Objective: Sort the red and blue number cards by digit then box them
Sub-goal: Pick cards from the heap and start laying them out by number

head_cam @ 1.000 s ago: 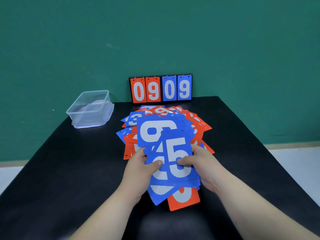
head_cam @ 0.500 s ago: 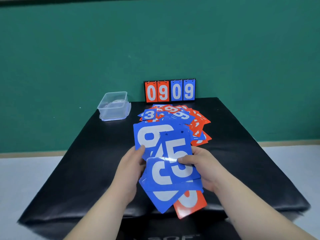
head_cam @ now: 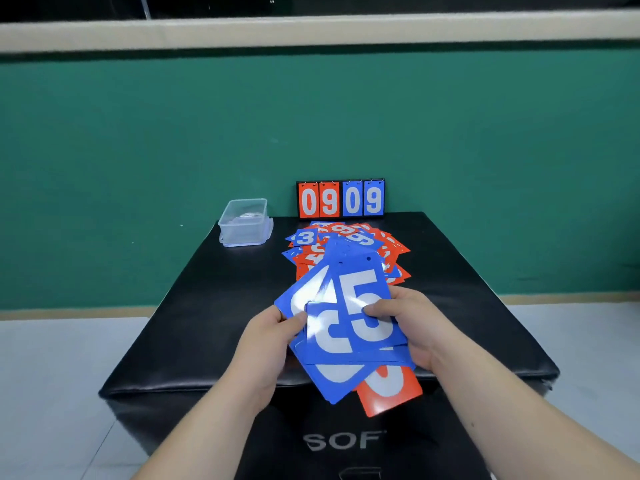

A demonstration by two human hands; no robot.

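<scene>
Number cards (head_cam: 349,239) in red and blue lie in a loose, overlapping heap on a black padded table (head_cam: 485,306), straight beyond the grip and toward the far edge. Behind that heap, farthest from the grip, a small scoreboard (head_cam: 341,199) stands upright against the green wall (head_cam: 138,150), showing a red 0 and 9 and a blue 0 and 9. A clear plastic box (head_cam: 246,221) sits open-topped at the table's far corner, beyond the grip and off to its left, apart from the heap. Both hands hold a fan of cards (head_cam: 332,348) over the table's near edge. On top of it is a blue card (head_cam: 367,306) with a 5, and a red card (head_cam: 391,389) sticks out at the bottom, nearer than the grip. The left hand (head_cam: 266,341) pinches the fan's left side, thumb on a blue face; the right hand (head_cam: 415,330) grasps the right side, thumb on the 5.
</scene>
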